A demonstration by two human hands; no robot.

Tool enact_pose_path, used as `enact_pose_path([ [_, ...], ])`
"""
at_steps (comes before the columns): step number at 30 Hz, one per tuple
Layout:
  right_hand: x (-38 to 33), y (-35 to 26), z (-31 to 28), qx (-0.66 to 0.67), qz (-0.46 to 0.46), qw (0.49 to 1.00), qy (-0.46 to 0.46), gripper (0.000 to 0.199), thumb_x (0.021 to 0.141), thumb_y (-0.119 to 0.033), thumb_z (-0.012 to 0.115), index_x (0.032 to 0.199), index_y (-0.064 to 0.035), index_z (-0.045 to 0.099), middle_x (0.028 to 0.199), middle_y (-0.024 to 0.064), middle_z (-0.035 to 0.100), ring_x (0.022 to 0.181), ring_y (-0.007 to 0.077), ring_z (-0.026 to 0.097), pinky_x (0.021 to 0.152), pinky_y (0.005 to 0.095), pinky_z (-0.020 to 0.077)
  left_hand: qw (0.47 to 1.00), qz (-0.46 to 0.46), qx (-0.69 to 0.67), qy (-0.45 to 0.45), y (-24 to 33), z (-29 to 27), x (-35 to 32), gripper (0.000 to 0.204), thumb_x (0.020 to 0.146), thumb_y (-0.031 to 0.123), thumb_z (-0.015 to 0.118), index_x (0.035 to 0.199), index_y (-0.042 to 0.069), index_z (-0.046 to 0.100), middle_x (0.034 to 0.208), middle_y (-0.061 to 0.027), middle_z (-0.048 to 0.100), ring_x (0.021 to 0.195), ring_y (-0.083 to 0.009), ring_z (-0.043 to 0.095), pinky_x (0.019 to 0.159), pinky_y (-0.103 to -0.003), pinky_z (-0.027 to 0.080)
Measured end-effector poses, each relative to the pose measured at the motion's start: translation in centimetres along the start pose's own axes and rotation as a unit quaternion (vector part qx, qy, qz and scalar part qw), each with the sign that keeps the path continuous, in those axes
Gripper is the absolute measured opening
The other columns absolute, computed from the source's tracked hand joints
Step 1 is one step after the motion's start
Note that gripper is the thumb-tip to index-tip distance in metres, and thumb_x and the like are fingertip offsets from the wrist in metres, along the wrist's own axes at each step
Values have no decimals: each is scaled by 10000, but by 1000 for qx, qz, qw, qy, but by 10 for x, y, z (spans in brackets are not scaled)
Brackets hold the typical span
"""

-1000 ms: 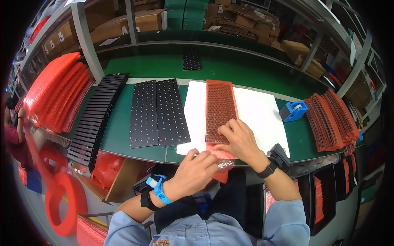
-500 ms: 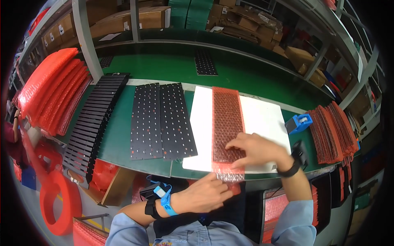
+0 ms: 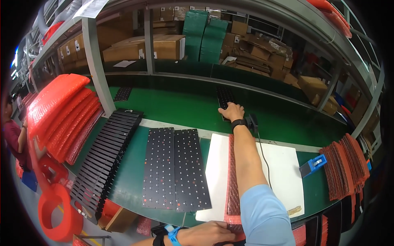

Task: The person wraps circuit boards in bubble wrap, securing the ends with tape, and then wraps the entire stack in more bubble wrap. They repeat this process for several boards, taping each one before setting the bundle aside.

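Black dotted panel under right hand.

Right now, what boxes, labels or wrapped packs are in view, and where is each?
Brown cartons: back shelf, left; white labels.
Green boxes: back shelf, centre; stacked.
Red bubble-wrap packs: left, leaning in a row.
Red packs: bench's right end, smaller, fanned.
Paper sheet: top left, on the rack, white.

I see matt black boards dotted with pale specks | red bubble-wrap sleeve, bumpy plastic | smooth white sheet, matt | green belt, dull rubbery | brown cardboard boxes | glossy blue plastic dispenser
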State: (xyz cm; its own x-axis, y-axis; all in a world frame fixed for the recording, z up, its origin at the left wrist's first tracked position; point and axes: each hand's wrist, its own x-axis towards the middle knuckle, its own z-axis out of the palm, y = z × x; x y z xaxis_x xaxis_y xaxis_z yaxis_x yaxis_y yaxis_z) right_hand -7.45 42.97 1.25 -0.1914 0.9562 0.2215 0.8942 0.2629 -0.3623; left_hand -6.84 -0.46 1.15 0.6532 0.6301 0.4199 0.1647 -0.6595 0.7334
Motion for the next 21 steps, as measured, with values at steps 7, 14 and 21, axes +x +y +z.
enact_pose_path([
  [7, -71, 10, -83, -6, -20, 999, 27, 666, 692, -536, 705, 1248, -170, 675, 1280, 249, 597, 1214, 465, 502, 1036, 484, 408, 988, 80, 19, 128, -10, 4, 1, 161, 817, 166, 675, 925, 56, 628, 670, -90, 617, 612, -316, 588, 663, -383, 494],
  [14, -309, 36, -129, 44, -83, 984, 152, 553, 712, -408, 779, 1183, -126, 712, 1292, 347, 509, 1161, 461, 485, 1023, 507, 391, 983, 41, -123, 129, -13, 4, -9, 133, 818, 68, 613, 899, 3, 696, 717, -78, 662, 589, -202, 617, 627, -307, 494],
  [21, -364, 34, -104, 20, 18, 991, 134, 551, 709, -399, 781, 1189, -136, 712, 1326, 335, 486, 1201, 449, 443, 1021, 525, 366, 929, -48, -137, 341, 11, 19, -17, 143, 836, 31, 563, 856, -45, 683, 657, -90, 653, 596, -151, 614, 554, -253, 464],
])
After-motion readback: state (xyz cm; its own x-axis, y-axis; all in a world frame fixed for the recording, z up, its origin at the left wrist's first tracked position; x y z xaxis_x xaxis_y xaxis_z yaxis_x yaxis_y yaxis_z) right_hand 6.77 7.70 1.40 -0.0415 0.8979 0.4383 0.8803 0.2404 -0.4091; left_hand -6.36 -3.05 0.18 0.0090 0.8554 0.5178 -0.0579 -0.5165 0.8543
